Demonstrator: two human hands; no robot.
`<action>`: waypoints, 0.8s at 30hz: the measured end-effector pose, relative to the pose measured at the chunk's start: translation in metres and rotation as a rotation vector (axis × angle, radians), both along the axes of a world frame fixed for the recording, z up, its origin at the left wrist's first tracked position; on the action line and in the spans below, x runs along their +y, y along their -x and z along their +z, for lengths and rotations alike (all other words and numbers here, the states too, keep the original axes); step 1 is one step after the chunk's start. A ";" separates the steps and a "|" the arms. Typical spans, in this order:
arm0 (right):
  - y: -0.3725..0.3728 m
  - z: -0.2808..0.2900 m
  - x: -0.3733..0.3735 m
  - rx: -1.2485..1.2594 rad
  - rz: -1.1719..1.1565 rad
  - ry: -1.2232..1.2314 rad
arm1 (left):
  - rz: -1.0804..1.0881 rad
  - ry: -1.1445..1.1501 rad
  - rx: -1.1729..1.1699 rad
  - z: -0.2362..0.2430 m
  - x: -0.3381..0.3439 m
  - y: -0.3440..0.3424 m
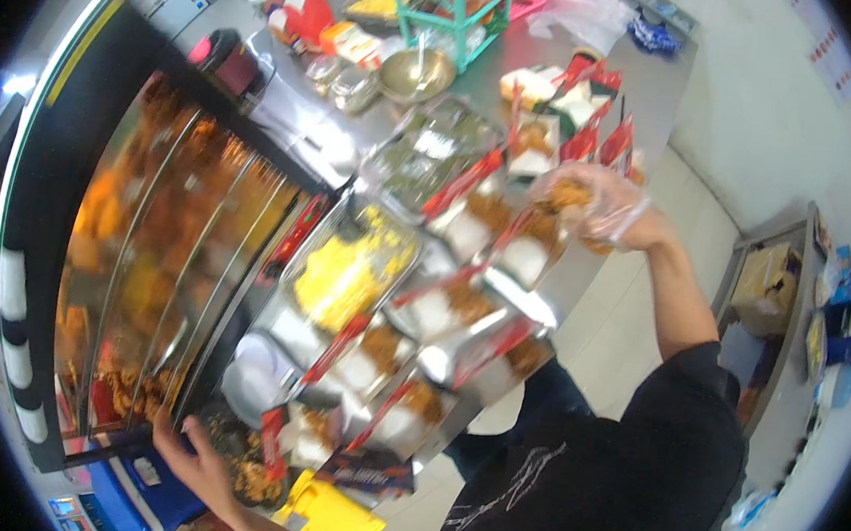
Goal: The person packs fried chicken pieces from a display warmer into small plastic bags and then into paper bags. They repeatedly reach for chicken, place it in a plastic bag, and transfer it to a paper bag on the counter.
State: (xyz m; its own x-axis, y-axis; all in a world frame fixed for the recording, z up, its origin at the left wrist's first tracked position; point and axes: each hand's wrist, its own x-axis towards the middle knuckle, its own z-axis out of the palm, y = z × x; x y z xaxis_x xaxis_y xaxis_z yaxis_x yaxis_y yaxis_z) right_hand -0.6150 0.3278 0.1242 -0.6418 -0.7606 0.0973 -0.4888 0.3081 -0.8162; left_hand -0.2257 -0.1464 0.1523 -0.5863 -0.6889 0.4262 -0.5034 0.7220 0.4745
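Note:
My right hand [607, 207], in a clear plastic glove, is closed around a piece of fried chicken [571, 194]. It hovers over an open food box [525, 258] holding white rice and fried chicken. My left hand [197, 462] is bare, its fingers apart, beside the lower edge of a glass display case [154, 266] with fried food inside. Close to that hand stands a dark pan [257, 486] with brown fried bits. Several boxes of rice and chicken, such as one box [369, 360], line the table's near side; motion blurs them.
A tray of yellow shredded food [351, 270] and a tray with dark green contents [439, 148] stand mid-table. Beyond them are a metal bowl [416, 72] and a turquoise basket rack [453, 16]. A white bowl [255, 377] sits by the case. Shelving [779, 290] stands right.

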 end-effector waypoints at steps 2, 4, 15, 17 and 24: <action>0.068 0.004 0.067 -0.214 -0.186 -0.031 | -0.295 -0.136 -0.024 -0.009 0.076 0.117; 0.134 0.007 0.122 -0.356 -0.258 -0.087 | -0.621 -0.316 -0.041 -0.023 0.145 0.239; 0.384 -0.213 0.145 -0.740 -0.257 0.300 | -0.892 -0.323 -0.349 -0.176 0.449 0.715; 0.381 -0.228 0.134 -0.627 -0.378 0.315 | -0.861 -0.231 -0.432 -0.181 0.451 0.730; 0.413 -0.280 0.136 0.353 -0.656 -0.476 | -0.910 -0.107 -0.458 -0.185 0.435 0.744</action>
State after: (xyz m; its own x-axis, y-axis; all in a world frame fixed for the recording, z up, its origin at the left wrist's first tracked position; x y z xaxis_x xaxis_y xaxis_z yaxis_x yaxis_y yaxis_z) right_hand -1.0276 0.4639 -0.1556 -0.9555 -0.2602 0.1388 -0.2936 0.8838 -0.3643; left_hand -0.9702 0.2887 -0.0328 -0.9970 0.0772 -0.0077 0.0651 0.8863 0.4585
